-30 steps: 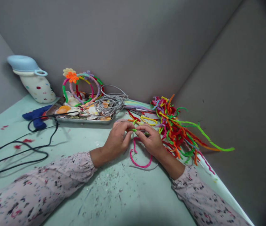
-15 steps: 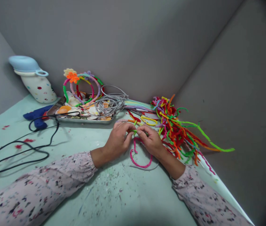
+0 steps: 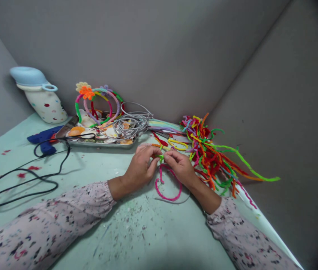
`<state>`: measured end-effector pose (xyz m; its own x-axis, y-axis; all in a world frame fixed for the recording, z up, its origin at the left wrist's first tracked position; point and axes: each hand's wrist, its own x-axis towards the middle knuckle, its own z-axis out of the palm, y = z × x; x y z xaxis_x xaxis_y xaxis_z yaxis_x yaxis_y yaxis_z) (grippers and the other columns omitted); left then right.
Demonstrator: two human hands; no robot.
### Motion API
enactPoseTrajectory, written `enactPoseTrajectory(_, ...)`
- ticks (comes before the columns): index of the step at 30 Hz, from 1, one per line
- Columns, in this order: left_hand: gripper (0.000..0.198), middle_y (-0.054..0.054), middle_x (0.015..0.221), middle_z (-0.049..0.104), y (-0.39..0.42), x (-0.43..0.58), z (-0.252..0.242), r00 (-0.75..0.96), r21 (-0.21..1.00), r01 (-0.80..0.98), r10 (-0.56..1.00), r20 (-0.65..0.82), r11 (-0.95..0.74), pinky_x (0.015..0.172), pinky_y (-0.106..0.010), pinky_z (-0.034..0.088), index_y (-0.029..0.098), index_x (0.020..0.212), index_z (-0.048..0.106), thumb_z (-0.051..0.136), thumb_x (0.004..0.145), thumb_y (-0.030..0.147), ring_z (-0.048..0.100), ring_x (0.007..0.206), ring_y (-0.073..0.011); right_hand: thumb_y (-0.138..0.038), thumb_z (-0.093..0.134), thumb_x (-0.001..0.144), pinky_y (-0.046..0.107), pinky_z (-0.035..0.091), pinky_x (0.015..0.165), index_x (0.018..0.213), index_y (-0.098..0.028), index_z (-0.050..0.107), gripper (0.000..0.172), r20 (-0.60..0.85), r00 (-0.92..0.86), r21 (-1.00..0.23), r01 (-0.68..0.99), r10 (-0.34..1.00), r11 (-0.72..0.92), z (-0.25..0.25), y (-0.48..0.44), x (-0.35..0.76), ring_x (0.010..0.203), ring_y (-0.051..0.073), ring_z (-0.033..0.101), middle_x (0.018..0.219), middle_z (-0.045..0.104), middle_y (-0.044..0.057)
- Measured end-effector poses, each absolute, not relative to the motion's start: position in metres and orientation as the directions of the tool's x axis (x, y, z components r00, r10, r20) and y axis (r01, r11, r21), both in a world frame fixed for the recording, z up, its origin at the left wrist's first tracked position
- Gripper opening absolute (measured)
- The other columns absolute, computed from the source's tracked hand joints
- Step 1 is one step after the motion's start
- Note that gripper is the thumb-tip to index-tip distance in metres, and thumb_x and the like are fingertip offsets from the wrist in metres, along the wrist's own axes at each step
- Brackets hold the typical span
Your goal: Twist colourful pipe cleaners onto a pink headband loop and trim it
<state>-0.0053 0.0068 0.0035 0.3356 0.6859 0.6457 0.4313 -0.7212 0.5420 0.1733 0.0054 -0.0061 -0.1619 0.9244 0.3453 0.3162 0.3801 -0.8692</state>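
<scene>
Both our left hand (image 3: 140, 167) and right hand (image 3: 180, 169) pinch the short green pipe cleaner (image 3: 161, 157) over the table (image 3: 136, 232), just above a pink pipe cleaner (image 3: 168, 197) and beside the colourful bundle (image 3: 209, 153).

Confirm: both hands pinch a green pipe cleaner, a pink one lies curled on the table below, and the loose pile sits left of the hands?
No. The head view shows the loose pile right of the hands, beside the right hand. The rest holds: left hand and right hand pinch the green pipe cleaner; the pink pipe cleaner lies curled on the table.
</scene>
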Motion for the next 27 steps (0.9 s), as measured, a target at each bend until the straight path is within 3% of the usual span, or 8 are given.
enactPoseTrajectory(27,0.019,-0.003,0.093,0.064,0.006,-0.0045,0.0054,0.385,0.526,0.412,0.666,0.639,-0.744,0.087,-0.036,0.042,0.02,0.096,0.054,0.05,0.082,0.007,0.056,0.091,-0.0185,-0.032,0.048,0.091,0.029,0.041,0.07,0.076,-0.019,0.06,0.023,0.4,-0.211,-0.809,0.376,0.892,0.452,-0.0027,0.0046,0.1734,0.07,0.016,0.05,0.07,0.049,-0.001)
